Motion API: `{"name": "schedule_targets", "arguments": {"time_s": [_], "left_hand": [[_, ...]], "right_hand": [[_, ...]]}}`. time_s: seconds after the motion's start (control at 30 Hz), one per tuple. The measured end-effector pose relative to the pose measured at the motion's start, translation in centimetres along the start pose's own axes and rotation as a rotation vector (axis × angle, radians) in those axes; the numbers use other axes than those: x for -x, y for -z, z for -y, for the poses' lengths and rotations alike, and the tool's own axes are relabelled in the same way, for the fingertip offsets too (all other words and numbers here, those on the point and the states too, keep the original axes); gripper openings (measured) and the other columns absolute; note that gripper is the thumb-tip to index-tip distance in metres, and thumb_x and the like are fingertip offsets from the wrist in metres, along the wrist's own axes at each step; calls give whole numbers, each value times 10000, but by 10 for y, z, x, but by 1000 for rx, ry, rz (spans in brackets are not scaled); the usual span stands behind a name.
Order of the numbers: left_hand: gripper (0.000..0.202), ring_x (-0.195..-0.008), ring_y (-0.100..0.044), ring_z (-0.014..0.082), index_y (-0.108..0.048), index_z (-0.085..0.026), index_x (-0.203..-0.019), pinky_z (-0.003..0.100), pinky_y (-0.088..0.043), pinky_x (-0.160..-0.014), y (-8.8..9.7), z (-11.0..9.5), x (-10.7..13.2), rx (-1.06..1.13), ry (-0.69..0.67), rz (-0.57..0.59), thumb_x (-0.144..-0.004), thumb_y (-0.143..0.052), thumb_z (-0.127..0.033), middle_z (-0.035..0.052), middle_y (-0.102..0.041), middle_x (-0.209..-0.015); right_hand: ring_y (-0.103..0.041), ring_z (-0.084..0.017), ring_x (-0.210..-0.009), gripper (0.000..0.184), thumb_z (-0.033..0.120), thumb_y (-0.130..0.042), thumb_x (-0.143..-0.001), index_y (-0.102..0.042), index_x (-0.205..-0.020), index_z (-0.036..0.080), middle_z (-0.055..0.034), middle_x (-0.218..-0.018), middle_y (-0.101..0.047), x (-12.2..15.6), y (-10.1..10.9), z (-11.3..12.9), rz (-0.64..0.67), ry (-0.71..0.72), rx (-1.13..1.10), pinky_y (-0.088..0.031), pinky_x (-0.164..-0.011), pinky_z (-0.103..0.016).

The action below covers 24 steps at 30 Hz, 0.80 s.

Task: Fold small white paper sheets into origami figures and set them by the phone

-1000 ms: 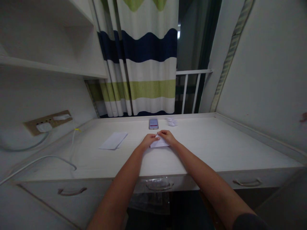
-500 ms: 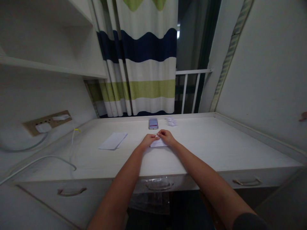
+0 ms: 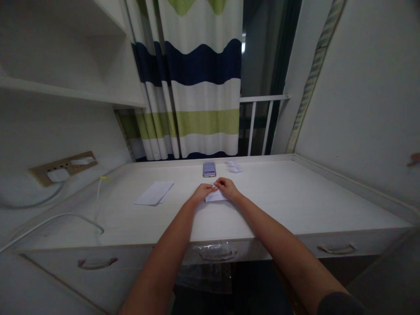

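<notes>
A small folded sheet of white paper lies on the desk between my two hands. My left hand grips its left side, the thumb pointing inward across the paper. At the upper right edge, my right hand pinches the paper with bent fingers, close to the left thumb. Both hands cover parts of the sheet, so its full shape is hidden. Just beyond them a phone with a lit screen lies flat.
White folded paper pieces sit right of the phone. A small stack of white paper lies to the left. A white cable crosses the desk's left end, below a wall socket. The white desk has drawers along its front.
Almost nothing differs. My right hand has shifted very slightly at the paper, and the view has moved a touch.
</notes>
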<state>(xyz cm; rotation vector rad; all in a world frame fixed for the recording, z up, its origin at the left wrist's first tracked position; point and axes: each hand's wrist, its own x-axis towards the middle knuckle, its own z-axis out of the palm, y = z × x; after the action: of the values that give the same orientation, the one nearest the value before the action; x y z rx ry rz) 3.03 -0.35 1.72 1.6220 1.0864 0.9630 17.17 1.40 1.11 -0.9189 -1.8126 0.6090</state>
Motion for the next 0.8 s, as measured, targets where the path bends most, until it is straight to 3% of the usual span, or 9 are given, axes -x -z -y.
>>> {"name": "schedule_targets", "arguments": {"time_s": [0.33,0.8], "left_hand": [[407,-421,-339,67,-558,-113,-530,208,-206,-417,0,0,-1,22,-25,-37,-548,-601,-518,-35,-441,-420],[361,-465,-440,90,-610,-94,-630,219,-333,-465,1,6,-7,135,-56,-31,-579,-616,-452,-5,-544,-516]], "right_hand": [[-394,-93,-513,220,361,-497,-673,-513,-601,153,29,-528,-460,-2,2,-4,-19,-31,-44,-304,-495,-219],[-381,-91,-493,227,370,-503,-651,-511,-585,153,30,-504,-445,-3,6,-2,-105,-92,-75,-294,-473,-220]]}}
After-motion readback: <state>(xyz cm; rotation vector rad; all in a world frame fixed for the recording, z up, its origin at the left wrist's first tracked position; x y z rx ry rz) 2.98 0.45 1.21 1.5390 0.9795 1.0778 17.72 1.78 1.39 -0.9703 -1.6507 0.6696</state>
